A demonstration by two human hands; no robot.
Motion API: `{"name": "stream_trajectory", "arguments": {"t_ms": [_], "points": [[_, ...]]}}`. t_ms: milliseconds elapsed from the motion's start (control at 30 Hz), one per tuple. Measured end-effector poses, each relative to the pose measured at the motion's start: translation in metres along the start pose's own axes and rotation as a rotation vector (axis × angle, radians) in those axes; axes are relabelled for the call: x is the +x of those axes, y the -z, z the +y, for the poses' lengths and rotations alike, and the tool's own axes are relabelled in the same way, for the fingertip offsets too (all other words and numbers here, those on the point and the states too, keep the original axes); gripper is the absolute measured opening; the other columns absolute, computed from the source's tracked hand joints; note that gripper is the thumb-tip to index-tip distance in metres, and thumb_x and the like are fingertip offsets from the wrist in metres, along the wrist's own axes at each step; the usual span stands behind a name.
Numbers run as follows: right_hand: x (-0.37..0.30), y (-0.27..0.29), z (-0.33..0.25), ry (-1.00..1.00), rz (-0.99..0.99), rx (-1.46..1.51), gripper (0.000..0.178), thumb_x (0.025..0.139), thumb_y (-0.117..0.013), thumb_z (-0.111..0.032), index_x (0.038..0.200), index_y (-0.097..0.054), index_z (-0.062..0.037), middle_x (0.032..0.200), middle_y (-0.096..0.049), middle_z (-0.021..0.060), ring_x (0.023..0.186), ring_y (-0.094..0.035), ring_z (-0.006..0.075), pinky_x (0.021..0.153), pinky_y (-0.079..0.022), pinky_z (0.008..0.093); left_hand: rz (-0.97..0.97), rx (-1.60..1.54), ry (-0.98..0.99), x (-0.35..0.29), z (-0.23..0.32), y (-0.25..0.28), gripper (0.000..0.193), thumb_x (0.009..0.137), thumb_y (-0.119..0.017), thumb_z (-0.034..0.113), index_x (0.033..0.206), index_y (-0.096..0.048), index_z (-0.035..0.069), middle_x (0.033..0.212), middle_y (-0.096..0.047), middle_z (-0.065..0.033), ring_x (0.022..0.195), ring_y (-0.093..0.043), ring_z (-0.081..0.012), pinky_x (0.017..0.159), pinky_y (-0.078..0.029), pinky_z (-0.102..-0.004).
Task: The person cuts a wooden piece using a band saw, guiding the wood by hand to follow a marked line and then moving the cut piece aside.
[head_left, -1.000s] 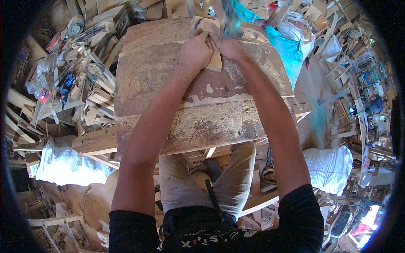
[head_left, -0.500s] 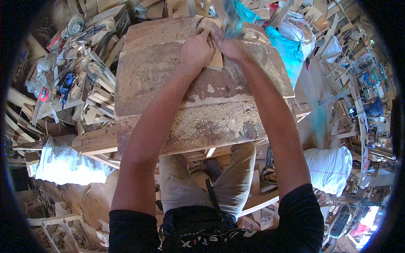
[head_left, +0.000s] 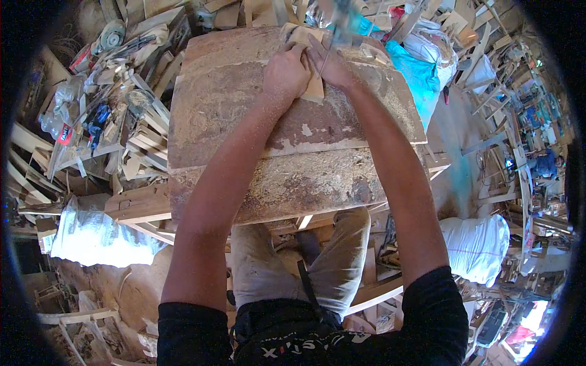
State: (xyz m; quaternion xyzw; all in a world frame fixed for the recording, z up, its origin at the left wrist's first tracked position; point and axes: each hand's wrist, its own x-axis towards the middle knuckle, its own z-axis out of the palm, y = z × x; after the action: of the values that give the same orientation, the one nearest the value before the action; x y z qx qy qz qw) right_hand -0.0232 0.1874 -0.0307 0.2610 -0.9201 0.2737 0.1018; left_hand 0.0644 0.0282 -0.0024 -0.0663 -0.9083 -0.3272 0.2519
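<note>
Near the far edge of the worn wooden tabletop [head_left: 226, 100], both hands hold a pale, flat piece of wood [head_left: 315, 91]. My left hand [head_left: 285, 74] is closed, fingers curled over the wood's left side. My right hand [head_left: 334, 68] grips the other side, its fingers lying along the wood and pointing away from me. Beside the right hand runs a thin, slanting, blade-like strip [head_left: 326, 60]. It leads up to a blurred grey and teal thing [head_left: 347, 25], whose kind I cannot make out. The hands cover part of the wood.
Sawdust and small offcuts [head_left: 373, 53] lie on the tabletop. Piled wood scraps [head_left: 146, 137] and a plastic bottle [head_left: 61, 129] are at the left. A turquoise bag [head_left: 418, 76] sits against the right side, with a white sack [head_left: 476, 247] lower down.
The blurred grey and teal thing has shifted slightly right and looks greyer. The wood and both hands have barely moved; both hands keep their grip.
</note>
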Motion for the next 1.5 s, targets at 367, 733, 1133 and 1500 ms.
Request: {"name": "stream_trajectory", "arguments": {"t_ms": [367,733,1133,1500], "points": [[0.001,-0.002,-0.001,-0.014,0.042,-0.135,0.059,0.111,-0.035,-0.049,0.163,-0.034,-0.0198,0.159,-0.04,0.0271,0.147,-0.038,0.0473,0.123,-0.03,0.0485,-0.018,0.023,0.02,0.0,0.003,0.002,0.031,0.099,-0.056,0.022,0.124,-0.069,0.008,0.121,-0.07,-0.0213,0.105,-0.069,-0.0446,0.092,-0.055,-0.0532],[0.003,-0.006,0.012,0.037,0.008,0.067,0.055,0.111,-0.043,-0.039,0.162,-0.037,-0.0174,0.151,-0.048,0.0262,0.143,-0.044,0.038,0.12,-0.033,0.0463,0.039,0.003,-0.006,0.007,-0.004,-0.004,0.036,0.093,-0.062,0.024,0.127,-0.071,0.015,0.108,-0.073,-0.0256,0.099,-0.071,-0.0463,0.09,-0.057,-0.0539],[0.007,0.002,-0.009,-0.058,-0.061,-0.059,0.059,0.112,-0.034,-0.046,0.164,-0.031,-0.0202,0.164,-0.034,0.0274,0.152,-0.032,0.0452,0.126,-0.025,0.0464,-0.018,0.024,0.036,0.004,-0.004,0.001,0.032,0.097,-0.056,0.02,0.124,-0.069,0.01,0.119,-0.07,-0.0236,0.106,-0.068,-0.0445,0.092,-0.055,-0.0539],[0.015,-0.006,0.007,-0.013,-0.061,0.054,0.058,0.113,-0.033,-0.047,0.166,-0.028,-0.0239,0.167,-0.022,0.0329,0.159,-0.014,0.043,0.129,-0.016,0.0484,-0.015,0.01,0.028,0.008,-0.004,0.001,0.031,0.096,-0.057,0.021,0.121,-0.07,0.008,0.115,-0.07,-0.0245,0.104,-0.069,-0.0445,0.091,-0.056,-0.0532]]}}
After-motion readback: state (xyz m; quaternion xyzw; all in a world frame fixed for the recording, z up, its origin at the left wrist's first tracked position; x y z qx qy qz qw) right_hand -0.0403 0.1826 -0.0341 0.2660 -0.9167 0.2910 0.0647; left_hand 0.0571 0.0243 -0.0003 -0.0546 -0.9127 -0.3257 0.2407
